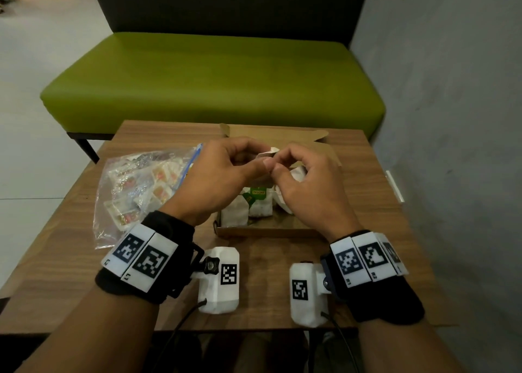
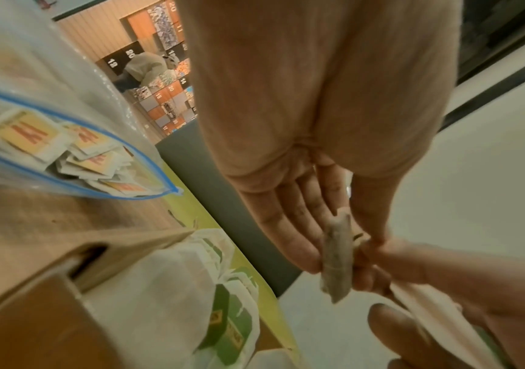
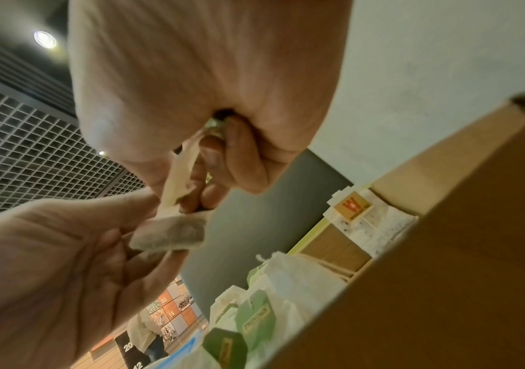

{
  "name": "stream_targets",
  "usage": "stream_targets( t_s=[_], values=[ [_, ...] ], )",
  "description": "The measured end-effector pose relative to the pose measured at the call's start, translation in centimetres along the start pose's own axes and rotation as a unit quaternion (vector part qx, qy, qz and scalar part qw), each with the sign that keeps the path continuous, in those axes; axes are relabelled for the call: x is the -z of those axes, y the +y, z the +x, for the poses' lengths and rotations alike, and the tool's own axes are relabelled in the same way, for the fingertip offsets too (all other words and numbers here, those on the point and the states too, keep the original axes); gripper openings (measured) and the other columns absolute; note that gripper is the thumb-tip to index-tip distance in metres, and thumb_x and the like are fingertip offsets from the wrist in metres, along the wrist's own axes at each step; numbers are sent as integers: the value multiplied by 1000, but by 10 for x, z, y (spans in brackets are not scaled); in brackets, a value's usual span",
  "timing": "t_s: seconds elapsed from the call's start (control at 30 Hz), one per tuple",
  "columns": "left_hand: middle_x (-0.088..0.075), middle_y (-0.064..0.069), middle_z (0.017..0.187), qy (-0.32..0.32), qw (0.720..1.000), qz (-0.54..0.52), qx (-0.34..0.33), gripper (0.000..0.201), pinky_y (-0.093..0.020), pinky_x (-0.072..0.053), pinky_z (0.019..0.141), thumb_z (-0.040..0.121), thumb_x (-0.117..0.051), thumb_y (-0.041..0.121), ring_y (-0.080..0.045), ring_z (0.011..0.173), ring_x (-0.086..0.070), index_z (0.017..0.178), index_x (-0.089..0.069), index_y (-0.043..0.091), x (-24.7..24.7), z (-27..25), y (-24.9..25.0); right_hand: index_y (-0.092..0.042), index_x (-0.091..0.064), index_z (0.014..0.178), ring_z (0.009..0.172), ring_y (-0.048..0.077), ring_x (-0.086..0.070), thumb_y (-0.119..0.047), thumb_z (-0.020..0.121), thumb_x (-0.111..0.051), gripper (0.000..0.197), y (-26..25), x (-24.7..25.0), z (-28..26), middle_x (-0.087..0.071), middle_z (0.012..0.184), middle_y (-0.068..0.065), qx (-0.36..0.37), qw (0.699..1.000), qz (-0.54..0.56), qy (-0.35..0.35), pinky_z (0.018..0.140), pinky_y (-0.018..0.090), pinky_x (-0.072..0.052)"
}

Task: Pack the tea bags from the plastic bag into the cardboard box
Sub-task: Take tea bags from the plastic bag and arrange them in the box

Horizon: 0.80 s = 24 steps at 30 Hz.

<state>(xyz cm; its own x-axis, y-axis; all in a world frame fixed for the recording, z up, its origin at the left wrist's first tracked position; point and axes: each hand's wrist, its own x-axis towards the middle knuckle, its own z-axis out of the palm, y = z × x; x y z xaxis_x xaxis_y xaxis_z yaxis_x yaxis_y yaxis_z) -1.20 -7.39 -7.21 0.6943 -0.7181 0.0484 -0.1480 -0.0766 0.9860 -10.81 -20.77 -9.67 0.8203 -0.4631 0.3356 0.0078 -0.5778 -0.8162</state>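
Observation:
Both hands hover over the open cardboard box (image 1: 268,230) and share one grey-brown tea bag (image 1: 265,155). My left hand (image 1: 260,158) pinches the pouch (image 2: 337,259) between thumb and fingers. My right hand (image 1: 280,162) pinches a white paper end (image 3: 177,179) joined to the same tea bag (image 3: 169,234). Several white tea bags with green tags (image 1: 258,200) lie inside the box. The clear zip plastic bag (image 1: 141,186) lies to the left of the box, its blue-edged mouth (image 2: 97,139) open, holding several orange-labelled sachets.
The box and bag sit on a small wooden table (image 1: 84,259). A green bench (image 1: 211,84) stands just behind the table, and a grey wall (image 1: 452,118) runs along the right. The box flaps (image 1: 282,135) stand open at the far side.

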Motion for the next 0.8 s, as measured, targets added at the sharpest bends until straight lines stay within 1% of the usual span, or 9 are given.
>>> stream_targets(
  t_s=[0.1, 0.17, 0.27, 0.33, 0.43, 0.53, 0.63, 0.73, 0.8],
  values=[
    [-76, -13, 94, 10, 1000, -6, 12, 16, -37, -58, 81, 91, -67, 6, -20, 85, -72, 106, -71, 8, 1, 2, -5, -19, -66, 86, 84, 6, -61, -10, 89, -67, 10, 1, 2, -1, -67, 86, -9, -14, 1000, 19, -18, 68, 17, -49],
    [-76, -9, 86, 20, 999, -30, 20, 12, -31, -57, 72, 91, -66, 6, -15, 77, -70, 102, -70, 9, 0, 2, -6, -25, -63, 90, 84, 3, -61, -14, 89, -69, 13, 4, 1, 0, -65, 85, -12, -37, 998, 43, -3, 73, 21, -53],
    [-74, -1, 73, 30, 997, -69, 25, 8, -23, -55, 59, 94, -62, 5, -10, 68, -70, 98, -69, 7, -3, 1, -5, -32, -61, 97, 88, 8, -65, -35, 84, -73, 18, 10, -2, -1, -67, 88, -12, -90, 991, 93, 21, 84, 46, -58],
    [-73, -2, 72, 33, 997, -69, 24, 9, -23, -55, 59, 96, -60, 7, -11, 67, -70, 98, -68, 5, -4, 0, -4, -29, -65, 98, 90, 10, -66, -36, 85, -75, 17, 11, -2, -2, -69, 90, -8, -96, 990, 105, 22, 87, 52, -56],
    [-74, -10, 87, 29, 998, -49, 26, 13, -35, -61, 70, 98, -59, 15, -20, 79, -73, 98, -70, 8, -4, 1, -4, -24, -72, 90, 90, 16, -68, -30, 88, -76, 8, 11, -1, -2, -71, 87, -6, -90, 990, 111, 16, 88, 56, -55],
    [-75, -4, 88, 25, 1000, 8, -5, 14, -42, -62, 76, 94, -65, 26, -20, 84, -73, 95, -72, 14, -4, 1, -6, -22, -76, 87, 91, 16, -70, -31, 87, -79, 9, 8, 3, -2, -75, 86, -5, -101, 988, 119, 13, 91, 55, -54],
    [-75, 2, 89, 45, 994, 80, -53, 14, -47, -61, 78, 90, -71, 31, -15, 86, -71, 92, -75, 18, -5, 3, -7, -19, -78, 84, 89, 18, -73, -30, 85, -81, 12, 5, 6, -1, -77, 84, -2, -115, 985, 129, 9, 87, 52, -57],
    [-75, 3, 86, 48, 993, 82, -69, 13, -38, -61, 74, 92, -69, 26, -13, 79, -71, 92, -77, 15, -7, 5, -8, -21, -78, 87, 90, 17, -73, -27, 86, -80, 7, 5, 7, -1, -78, 86, -3, -112, 985, 134, 2, 86, 47, -59],
    [-73, 7, 78, 54, 995, 64, -61, 14, -29, -58, 72, 94, -66, 25, -12, 73, -69, 92, -77, 17, -7, 5, -9, -22, -78, 94, 94, 15, -72, -31, 89, -77, 10, 8, 6, -1, -76, 90, -5, -116, 983, 143, 1, 87, 41, -57]
  ],
)
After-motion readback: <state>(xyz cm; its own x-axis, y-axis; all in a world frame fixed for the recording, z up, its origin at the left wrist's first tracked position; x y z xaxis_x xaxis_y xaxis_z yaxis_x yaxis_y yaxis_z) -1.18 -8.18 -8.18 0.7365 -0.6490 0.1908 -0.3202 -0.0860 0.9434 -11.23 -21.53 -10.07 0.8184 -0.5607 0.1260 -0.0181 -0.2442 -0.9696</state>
